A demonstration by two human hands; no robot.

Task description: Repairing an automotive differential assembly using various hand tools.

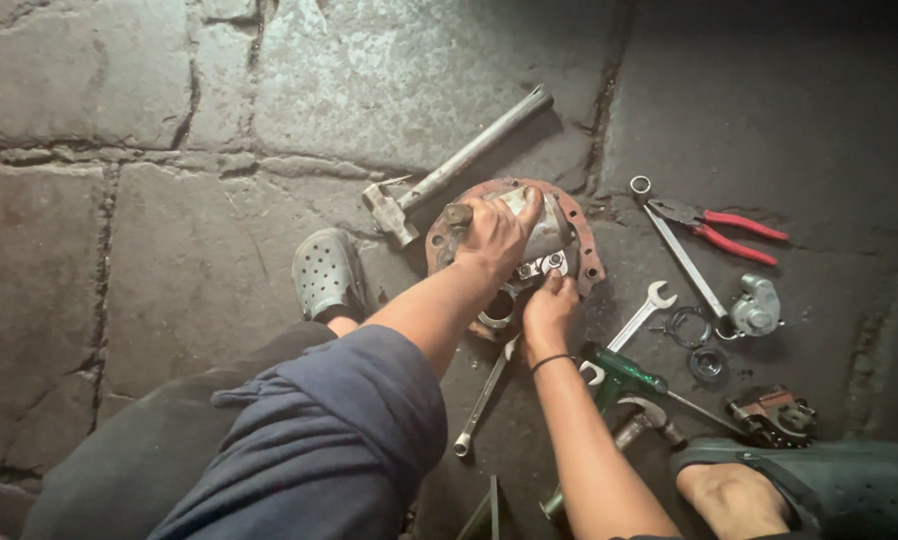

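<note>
A round rusty flanged metal housing (584, 232) with bolt holes around its rim lies on the stone floor. My left hand (496, 232) grips the top of the grey metal part at its middle. My right hand (550, 305) sits at the housing's near edge, fingers pinched on a small shiny metal fitting (548, 264). A metal ring (496, 312) lies just below my left wrist.
A hammer (449, 170) lies behind the housing. Red-handled pliers (721, 228), spanners (685, 262) (641, 318) (481, 402), a green-handled screwdriver (621, 370), a second hammer (645, 422), rings (687, 326) and small metal parts (756, 306) lie right. My clogged feet (326, 272) (819, 485) flank them.
</note>
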